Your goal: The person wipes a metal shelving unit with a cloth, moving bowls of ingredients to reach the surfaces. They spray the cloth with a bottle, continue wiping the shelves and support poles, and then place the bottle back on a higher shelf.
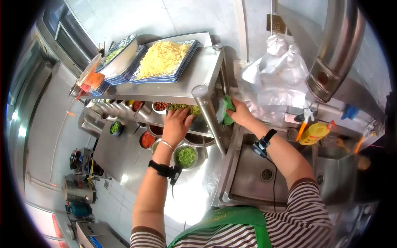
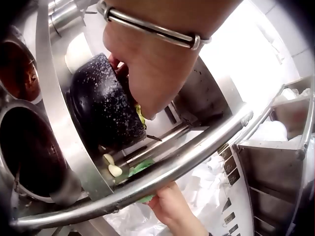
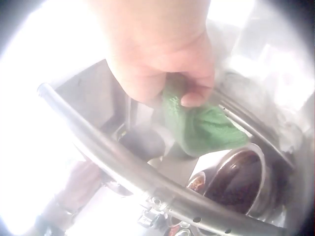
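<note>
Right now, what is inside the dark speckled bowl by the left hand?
Chopped yellow-green food shows in the speckled bowl; the left hand covers part, and whatever lies beneath is hidden.

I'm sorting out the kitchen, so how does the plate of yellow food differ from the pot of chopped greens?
The plate is blue-edged with corners; the pot is round. The plate sits up on the shelf, the pot below on the counter. The plate's food is yellow and heaped high; the pot's greens lie flatter. Both hold food in small pieces.
</note>
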